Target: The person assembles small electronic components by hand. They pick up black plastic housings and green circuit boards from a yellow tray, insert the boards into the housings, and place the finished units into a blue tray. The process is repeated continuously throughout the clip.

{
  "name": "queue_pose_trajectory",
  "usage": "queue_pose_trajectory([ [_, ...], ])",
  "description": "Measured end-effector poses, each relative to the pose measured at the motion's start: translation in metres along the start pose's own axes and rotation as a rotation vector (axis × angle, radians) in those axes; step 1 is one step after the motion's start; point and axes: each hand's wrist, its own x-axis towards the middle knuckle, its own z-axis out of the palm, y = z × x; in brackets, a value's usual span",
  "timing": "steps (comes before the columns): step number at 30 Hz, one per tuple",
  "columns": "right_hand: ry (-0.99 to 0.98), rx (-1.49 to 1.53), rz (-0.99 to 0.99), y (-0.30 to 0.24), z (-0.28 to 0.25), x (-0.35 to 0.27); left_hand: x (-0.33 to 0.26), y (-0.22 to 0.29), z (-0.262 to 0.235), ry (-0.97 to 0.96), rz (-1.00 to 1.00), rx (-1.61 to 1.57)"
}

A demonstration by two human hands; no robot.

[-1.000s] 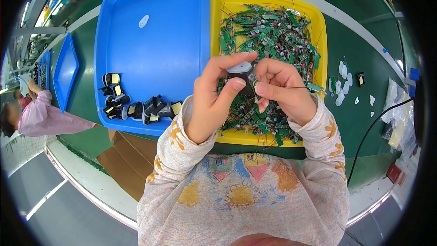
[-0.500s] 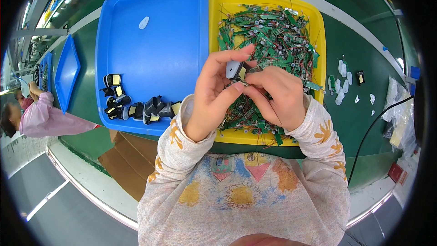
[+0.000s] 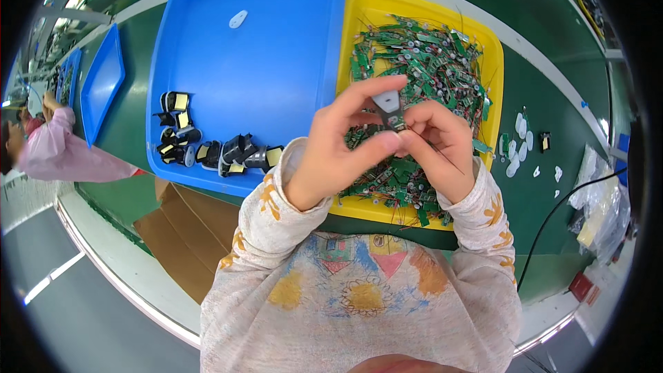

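Above the yellow tray (image 3: 350, 27), my left hand (image 3: 345, 141) grips a small black plastic housing (image 3: 396, 120) with a light grey end (image 3: 389, 100) between thumb and fingers. My right hand (image 3: 442, 145) closes in from the other side, thumb and fingertips pinched at the housing's lower end, near the left thumb tip. A thin dark wire trails across the right fingers; the fingertips hide what exactly they pinch. Under both hands lies a heap of green circuit boards (image 3: 428, 62) with thin wires and small round parts.
At left, a blue tray (image 3: 331, 41) holds several black housings with yellow pads (image 3: 242, 152) and one white oval piece (image 3: 238, 19). White ovals (image 3: 521, 128), a black part (image 3: 545, 141) and plastic bags (image 3: 597, 200) lie at right. A person in pink (image 3: 69, 145) works far left.
The housing has turned so its grey end points away from me, and both hands have shifted slightly right. My right fingers have moved to its lower end. The whole view has shifted a little.
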Motion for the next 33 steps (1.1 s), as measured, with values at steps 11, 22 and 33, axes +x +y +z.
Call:
queue_pose_trajectory([
  [11, -0.032, -0.479, -0.113, -0.028, 0.0, 0.016, -0.006, 0.028, -0.052, 0.031, 0.092, 0.791],
  [22, 0.272, -1.254, -0.387, 0.039, -0.154, 0.176, -0.069, 0.021, -0.204, 0.66, -0.36, 1.921],
  [33, 0.263, -1.197, -0.35, 0.046, -0.156, 0.143, -0.04, 0.049, -0.131, 0.364, -0.043, 1.84],
])
